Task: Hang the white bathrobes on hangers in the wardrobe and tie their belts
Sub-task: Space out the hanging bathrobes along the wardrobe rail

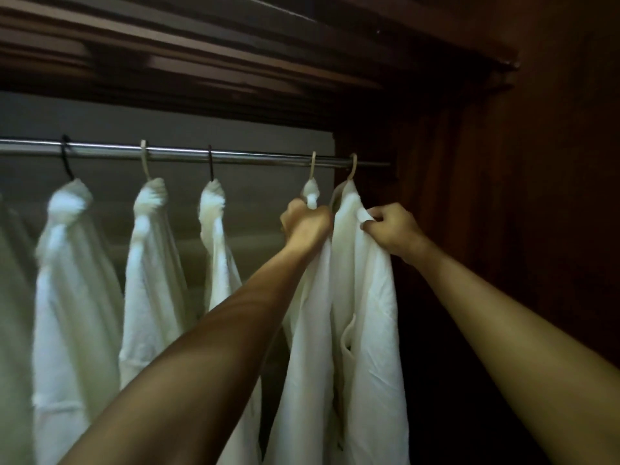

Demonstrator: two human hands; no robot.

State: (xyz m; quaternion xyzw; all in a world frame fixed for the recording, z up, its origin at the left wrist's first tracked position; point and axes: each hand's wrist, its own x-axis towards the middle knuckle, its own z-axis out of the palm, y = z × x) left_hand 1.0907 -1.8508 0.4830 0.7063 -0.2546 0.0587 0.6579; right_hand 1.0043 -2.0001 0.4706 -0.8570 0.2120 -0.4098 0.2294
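Several white bathrobes hang from a metal rail [235, 156] inside a dark wooden wardrobe. The rightmost bathrobe [365, 313] hangs on a pale hanger [352, 169] near the rail's right end. My right hand [394, 231] pinches the cloth at this robe's collar. My left hand [303, 224] is closed on white cloth just left of it, below the neighbouring bathrobe's knotted top [310, 193]. Which of the two robes the left hand grips I cannot tell. Three bathrobes to the left [73, 297] [151, 280] [218, 246] hang with knotted cloth at their necks.
The wardrobe's dark wooden side wall [520, 196] stands close on the right of the last robe. A wooden top frame [201, 62] runs above the rail. The grey back panel [255, 203] shows between the robes.
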